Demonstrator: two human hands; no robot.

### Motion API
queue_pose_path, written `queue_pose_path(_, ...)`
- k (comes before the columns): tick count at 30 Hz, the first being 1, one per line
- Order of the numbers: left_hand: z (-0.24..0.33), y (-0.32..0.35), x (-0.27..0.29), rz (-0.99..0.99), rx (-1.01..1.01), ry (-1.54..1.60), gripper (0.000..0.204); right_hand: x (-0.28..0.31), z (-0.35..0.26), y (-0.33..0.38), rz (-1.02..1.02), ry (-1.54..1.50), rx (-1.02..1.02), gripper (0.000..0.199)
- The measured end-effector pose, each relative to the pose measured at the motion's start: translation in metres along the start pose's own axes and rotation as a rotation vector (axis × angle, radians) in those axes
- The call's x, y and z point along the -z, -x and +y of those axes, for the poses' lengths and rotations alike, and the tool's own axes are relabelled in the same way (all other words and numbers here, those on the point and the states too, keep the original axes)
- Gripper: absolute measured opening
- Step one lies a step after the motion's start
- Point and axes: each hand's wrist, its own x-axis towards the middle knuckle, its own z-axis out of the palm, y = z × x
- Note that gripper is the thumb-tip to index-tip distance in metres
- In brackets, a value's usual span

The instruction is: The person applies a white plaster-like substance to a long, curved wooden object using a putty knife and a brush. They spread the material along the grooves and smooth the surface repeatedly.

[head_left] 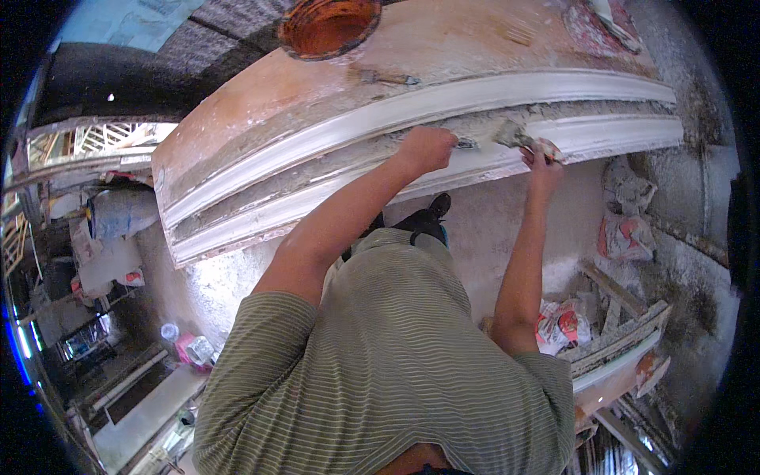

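Crumpled sack (627,239) at right, weathered boards (621,340), bluish container (123,212) at left

"What sort of place is seen here?"

"A plaster workshop, apparently: long white mouldings (586,85) are laid across a smeared bench (253,103), and a flat brush (388,77) and an orange bucket (328,25) are set near them."

"Is that borne out lower down?"

"It is: crumpled sacks (625,237) are strewn about the stained floor (495,218)."

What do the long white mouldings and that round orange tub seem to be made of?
White mouldings: probably plaster, smooth and matte, judging by the chalky faces and crusty edges.
Orange tub: perhaps plastic, grimy finish, from its mottled orange wall; rusty metal remains possible.
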Motion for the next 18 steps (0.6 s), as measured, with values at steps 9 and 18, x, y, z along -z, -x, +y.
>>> queue_pose_path(9,-0.117,0.185,-0.014,0.057,0.23,0.264,0.036,0.039,0.024,0.057,0.127,0.181,0.035,0.028)
queue_pose_path(18,-0.226,0.311,-0.045,0.111,0.467,0.689,0.037,0.001,0.031,0.129,0.169,0.082,-0.105,0.036)
